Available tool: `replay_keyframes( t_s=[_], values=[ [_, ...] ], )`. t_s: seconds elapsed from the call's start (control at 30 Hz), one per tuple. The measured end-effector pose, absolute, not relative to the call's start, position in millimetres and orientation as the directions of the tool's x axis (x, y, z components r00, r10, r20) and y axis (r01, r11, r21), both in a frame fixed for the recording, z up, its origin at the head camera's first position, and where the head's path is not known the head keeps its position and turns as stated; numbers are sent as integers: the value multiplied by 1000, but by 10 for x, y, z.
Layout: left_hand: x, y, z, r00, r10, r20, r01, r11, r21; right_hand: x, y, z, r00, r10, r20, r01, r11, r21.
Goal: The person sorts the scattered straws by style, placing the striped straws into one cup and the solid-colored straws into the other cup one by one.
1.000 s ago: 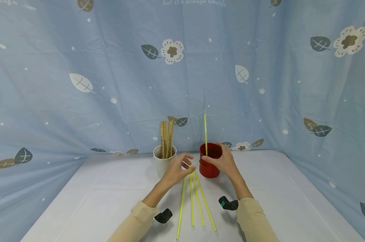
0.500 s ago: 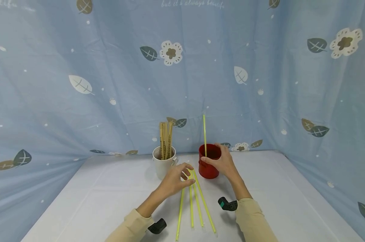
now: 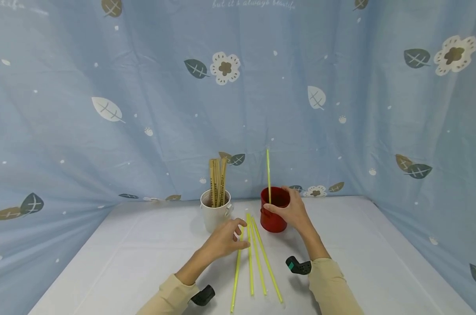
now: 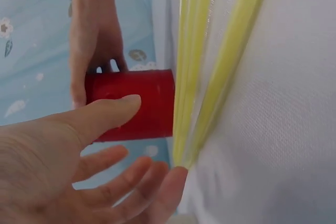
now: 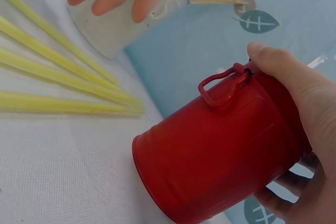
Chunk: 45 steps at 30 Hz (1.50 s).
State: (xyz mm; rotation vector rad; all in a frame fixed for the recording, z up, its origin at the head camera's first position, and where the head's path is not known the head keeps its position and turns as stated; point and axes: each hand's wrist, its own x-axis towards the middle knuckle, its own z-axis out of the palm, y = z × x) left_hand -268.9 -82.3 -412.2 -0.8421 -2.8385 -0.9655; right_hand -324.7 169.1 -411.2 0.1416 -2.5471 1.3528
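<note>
Fingers (image 5: 292,182) of the right hand (image 3: 290,212) grip a red metal cup (image 5: 220,156); those of the left hand (image 3: 221,239) are loosely spread.
One yellow-green straw (image 3: 268,175) stands in the red metal cup, four matching straws (image 3: 259,262) lie fanned on the white-covered desk (image 3: 123,271) by the left hand, and beyond that hand a white metal pail (image 3: 213,219) holds brown printed sticks (image 3: 216,181).

"Where does the upright yellow straw (image 3: 268,176) end?"
"Hidden inside the red cup (image 3: 275,222)."
"And the brown sticks (image 3: 217,183)?"
"Their marks, perhaps lettering, are too small to read; the white cup (image 3: 213,218) hides their lower ends."
</note>
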Motion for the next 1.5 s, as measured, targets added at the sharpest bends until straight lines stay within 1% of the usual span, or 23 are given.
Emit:
replay_keyframes(
  t_s=[0.13,0.23,0.37,0.47,0.83,1.0,1.37,1.5],
  values=[
    [-2690,-849,-4136,-856,479,194,500,675,543,-3248,1697,-4104,-963,31,267,-202,570,-797],
    [-2700,-856,-4153,-873,464,147,460,687,563,-3249,1707,-4102,-964,27,265,-203,568,-798],
    [-2714,-848,-4180,-900,432,61,378,702,603,-3253,1723,-4108,-964,28,265,-203,564,-800],
    [-2721,-846,-4208,-906,423,39,357,709,608,-3255,1729,-4115,-964,27,266,-204,565,-799],
    [-2715,-824,-4301,-900,435,18,364,728,581,-3263,1721,-4106,-963,32,267,-204,559,-804],
    [-2699,-801,-4332,-908,419,5,352,756,552,-3259,1712,-4108,-963,24,267,-209,558,-803],
    [-2657,-786,-4320,-912,410,27,365,779,510,-3256,1707,-4097,-963,16,270,-217,552,-805],
    [-2651,-802,-4307,-912,411,17,363,785,503,-3253,1703,-4104,-964,16,266,-213,554,-804]
  ],
)
